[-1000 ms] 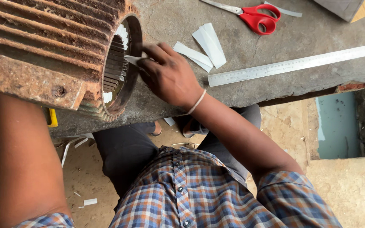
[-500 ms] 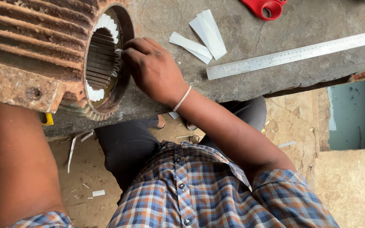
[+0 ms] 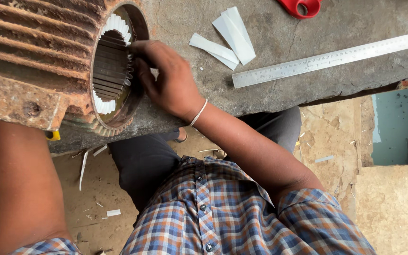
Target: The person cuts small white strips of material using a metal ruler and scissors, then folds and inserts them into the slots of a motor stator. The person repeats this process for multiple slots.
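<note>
The right hand [image 3: 168,78] had edged closer to the rusty motor housing [image 3: 38,61] at upper left, fingertips pressed together against the white slot paper [image 3: 114,22] lining its bore; whether they pinched anything was unclear.

A steel ruler [image 3: 331,57] lies near white paper strips [image 3: 225,38]; red scissor handles [image 3: 301,7] beyond.

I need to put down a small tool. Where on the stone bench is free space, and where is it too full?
Free: the bench between the red scissors handle and the steel ruler, and the strip between ruler and front edge. Crowded: around the right hand at the rusty motor housing, and by the white paper strips.
</note>
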